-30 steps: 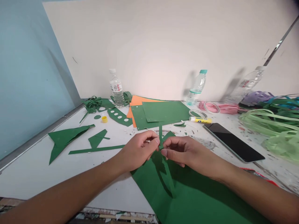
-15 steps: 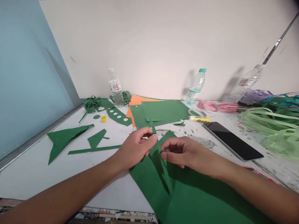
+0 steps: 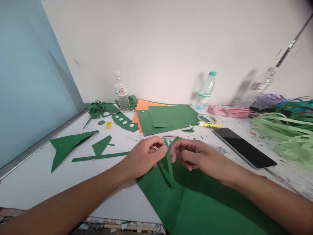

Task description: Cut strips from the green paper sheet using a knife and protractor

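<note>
A narrow green paper strip (image 3: pixel 170 169) is pinched between the thumb and index finger of my left hand (image 3: pixel 148 153). Its lower end hangs over a large green paper sheet (image 3: pixel 210 202) and casts a shadow there. My right hand (image 3: pixel 195 156) hovers just right of the strip, fingers loosely curled and apart, with nothing visible between them. Left of my hands lie a longer green strip (image 3: pixel 97 157), a small green paper piece (image 3: pixel 101 146) and a folded, pointed green piece (image 3: pixel 66 147).
Behind stand a labelled water bottle (image 3: pixel 121 93) and a teal-capped bottle (image 3: pixel 206 91). Green sheets (image 3: pixel 173 116) overlap orange paper (image 3: pixel 144 105). On the right are a yellow glue stick (image 3: pixel 209 124), a phone (image 3: pixel 244 147), tape rolls (image 3: pixel 206 118) and pale green strips (image 3: pixel 274 125).
The strip's upper end has dropped towards my left fingers, and its lower end has moved up. My right hand has shifted slightly, and its fingers have loosened beside the strip.
</note>
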A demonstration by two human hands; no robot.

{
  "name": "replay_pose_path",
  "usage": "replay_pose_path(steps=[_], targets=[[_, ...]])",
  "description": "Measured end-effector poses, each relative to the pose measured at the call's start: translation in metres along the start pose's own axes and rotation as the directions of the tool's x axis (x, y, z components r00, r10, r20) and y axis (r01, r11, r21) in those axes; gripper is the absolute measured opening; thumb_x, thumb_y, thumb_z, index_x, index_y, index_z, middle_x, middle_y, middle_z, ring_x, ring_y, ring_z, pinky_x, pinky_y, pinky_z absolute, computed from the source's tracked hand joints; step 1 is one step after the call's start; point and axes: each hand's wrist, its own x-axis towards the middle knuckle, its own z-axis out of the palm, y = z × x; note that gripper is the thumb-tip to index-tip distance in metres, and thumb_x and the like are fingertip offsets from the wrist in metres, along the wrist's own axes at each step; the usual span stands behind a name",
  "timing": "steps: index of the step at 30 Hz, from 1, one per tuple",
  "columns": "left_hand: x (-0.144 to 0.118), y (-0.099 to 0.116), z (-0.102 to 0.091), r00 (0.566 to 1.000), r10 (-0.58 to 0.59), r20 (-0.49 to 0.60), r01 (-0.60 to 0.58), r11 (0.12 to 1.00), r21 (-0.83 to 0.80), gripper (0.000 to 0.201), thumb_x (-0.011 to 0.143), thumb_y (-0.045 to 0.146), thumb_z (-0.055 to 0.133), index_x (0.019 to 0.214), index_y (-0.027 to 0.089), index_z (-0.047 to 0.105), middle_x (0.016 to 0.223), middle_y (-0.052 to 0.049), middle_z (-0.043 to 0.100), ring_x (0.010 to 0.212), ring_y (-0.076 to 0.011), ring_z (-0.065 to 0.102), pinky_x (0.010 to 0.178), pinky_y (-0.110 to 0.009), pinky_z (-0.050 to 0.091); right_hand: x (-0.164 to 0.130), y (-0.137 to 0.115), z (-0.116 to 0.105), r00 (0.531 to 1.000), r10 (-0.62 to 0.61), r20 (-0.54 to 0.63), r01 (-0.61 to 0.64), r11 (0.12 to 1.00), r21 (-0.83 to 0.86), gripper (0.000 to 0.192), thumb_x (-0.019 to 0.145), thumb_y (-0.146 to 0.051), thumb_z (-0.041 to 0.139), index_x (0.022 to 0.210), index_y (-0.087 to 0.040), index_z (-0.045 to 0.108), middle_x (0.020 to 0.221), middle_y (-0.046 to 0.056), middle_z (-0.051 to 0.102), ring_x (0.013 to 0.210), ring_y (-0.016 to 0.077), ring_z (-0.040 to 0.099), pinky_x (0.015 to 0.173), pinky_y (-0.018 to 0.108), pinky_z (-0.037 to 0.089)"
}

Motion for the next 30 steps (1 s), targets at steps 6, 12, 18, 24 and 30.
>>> replay_pose_path(steps=[6, 12, 18, 24, 30], targets=[[0.000, 0.001, 0.000, 1.000, 0.008, -0.008, -0.008, 1.000, -0.014, 0.025, 0.099, 0.040, 0.054, 0.083, 0.022, 0.049, 0.066, 0.008, 0.043, 0.052, -0.0062, 0.038, 0.045, -0.018, 0.030, 0.003, 0.001, -0.005, 0.996, -0.015, -0.087, 0.023, 0.996, 0.090, 0.022, 0.089, -0.027, 0.045, 0.071, -0.020, 0.054, 0.061, -0.004, 0.053, 0.051, 0.0103, 0.043, 0.050, 0.027, 0.028], [0.001, 0.000, 0.000, 0.999, 0.038, -0.026, -0.038, 0.999, -0.017, 0.022, 0.099, 0.039, 0.054, 0.085, 0.022, 0.052, 0.067, 0.007, 0.045, 0.053, -0.0071, 0.041, 0.047, -0.019, 0.031, 0.002, 0.002, 0.000, 0.999, -0.054, -0.005, 0.054, 0.997, -0.049, 0.025, 0.093, -0.043, 0.062, 0.083, -0.020, 0.061, 0.077, -0.003, 0.060, 0.056, 0.0091, 0.046, 0.055, 0.026, 0.036], [-0.002, 0.002, 0.000, 0.995, 0.099, 0.015, -0.100, 0.994, 0.052, 0.026, 0.098, 0.044, 0.053, 0.085, 0.022, 0.050, 0.070, 0.006, 0.043, 0.057, -0.0096, 0.044, 0.052, -0.023, 0.034, 0.001, 0.004, 0.004, 0.992, -0.117, 0.042, 0.119, 0.992, -0.048, 0.019, 0.089, -0.038, 0.069, 0.089, -0.020, 0.066, 0.077, -0.003, 0.061, 0.055, 0.0086, 0.043, 0.051, 0.025, 0.034], [-0.001, 0.008, 0.000, 0.987, 0.143, -0.075, -0.135, 0.986, 0.096, 0.020, 0.095, 0.039, 0.057, 0.085, 0.022, 0.052, 0.083, 0.001, 0.059, 0.077, -0.0145, 0.057, 0.071, -0.028, 0.046, 0.002, 0.002, 0.002, 0.993, -0.113, -0.018, 0.109, 0.986, -0.128, 0.031, 0.096, -0.048, 0.056, 0.086, -0.019, 0.064, 0.084, 0.000, 0.064, 0.055, 0.0090, 0.042, 0.053, 0.026, 0.036], [-0.019, 0.038, -0.044, 0.990, 0.116, -0.084, -0.083, 0.942, 0.326, 0.016, 0.093, 0.039, 0.058, 0.094, 0.023, 0.058, 0.091, -0.002, 0.071, 0.083, -0.0171, 0.064, 0.073, -0.029, 0.045, 0.002, 0.003, -0.002, 0.993, -0.116, -0.024, 0.109, 0.976, -0.189, 0.035, 0.095, -0.052, 0.054, 0.088, -0.020, 0.064, 0.086, 0.000, 0.065, 0.056, 0.0107, 0.045, 0.054, 0.027, 0.037]])
